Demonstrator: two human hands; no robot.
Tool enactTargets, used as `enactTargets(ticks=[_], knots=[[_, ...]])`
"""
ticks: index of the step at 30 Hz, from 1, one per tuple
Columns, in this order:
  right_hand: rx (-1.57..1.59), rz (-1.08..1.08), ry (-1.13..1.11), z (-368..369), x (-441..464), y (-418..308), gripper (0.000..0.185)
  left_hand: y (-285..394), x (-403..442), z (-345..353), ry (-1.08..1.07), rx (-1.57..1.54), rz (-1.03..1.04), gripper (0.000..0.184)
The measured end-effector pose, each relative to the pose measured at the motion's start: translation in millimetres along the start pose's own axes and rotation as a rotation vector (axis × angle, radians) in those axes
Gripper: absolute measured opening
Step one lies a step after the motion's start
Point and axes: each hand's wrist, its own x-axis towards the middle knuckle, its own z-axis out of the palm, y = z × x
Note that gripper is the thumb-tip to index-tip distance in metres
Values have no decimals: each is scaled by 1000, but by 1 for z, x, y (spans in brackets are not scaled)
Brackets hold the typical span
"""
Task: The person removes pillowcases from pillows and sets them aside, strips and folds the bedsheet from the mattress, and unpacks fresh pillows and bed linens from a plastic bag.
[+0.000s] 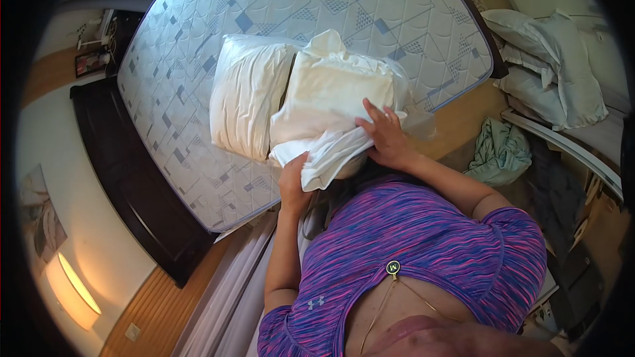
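Observation:
A white folded cloth (334, 155) lies across the near side of a stack of cream-white folded fabric (340, 96) on a mattress. My left hand (294, 178) grips the cloth's near left corner, the thumb on top and the fingers mostly hidden. At the cloth's right end rests my right hand (387, 135), its fingers spread and partly lifted over the fabric. Left of the stack, and close against it, is a plump white pillow (248, 96) with wrinkled sides. Clear plastic (420, 125) shows around the stack's right edge.
The patterned mattress (198, 59) fills the middle, with a dark headboard (132, 178) along its left. Several white pillows (555, 66) are piled at the right. Below them sits a crumpled pale green cloth (501, 152). A lit lamp (73, 291) is at lower left.

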Motion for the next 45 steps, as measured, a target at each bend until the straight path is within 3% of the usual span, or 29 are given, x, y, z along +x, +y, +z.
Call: enactTargets(ticks=[2,3,4,6,7,13,17,20,23,26,27,28,30,34,36,43,45], knots=[[-108,6,-49,-9,11,-1,71,14,8,-6,-197,224,212,32],[-135,-88,-75,-15,17,-4,68,23,6,-6,-181,207,219,26],[-137,-102,-78,-14,17,-1,68,25,1,-5,-167,211,216,26],[-17,-155,-294,-4,13,8,60,25,-11,-4,-160,183,188,29],[-6,-225,-246,-1,12,9,47,24,-17,-5,-148,186,185,29],[61,-330,-523,-4,-6,-10,32,29,-41,-20,-58,181,-85,30],[17,-311,-631,11,-11,4,37,14,-59,-13,-206,425,48,31],[-38,-327,-456,16,-7,8,45,9,-64,-6,-98,356,-14,33],[-118,-194,-294,16,7,19,54,10,-43,-4,46,346,-44,35],[45,-20,-334,14,33,41,48,13,-10,-1,163,261,-73,32],[105,181,-482,3,39,38,39,12,0,-2,181,257,-69,32],[91,167,-483,2,41,42,39,12,8,-3,234,239,-111,29],[329,245,-265,3,40,56,32,8,11,-9,299,224,-153,27],[510,364,-255,-47,66,27,30,-18,-10,-21,475,208,-183,25],[448,361,-223,-77,86,14,28,-26,-25,-25,525,-182,-481,25],[345,-27,173,-207,159,-55,25,-41,-45,-37,528,-396,-535,23],[167,-119,262,-216,168,-93,25,-34,-38,-41,540,-558,-577,24]])
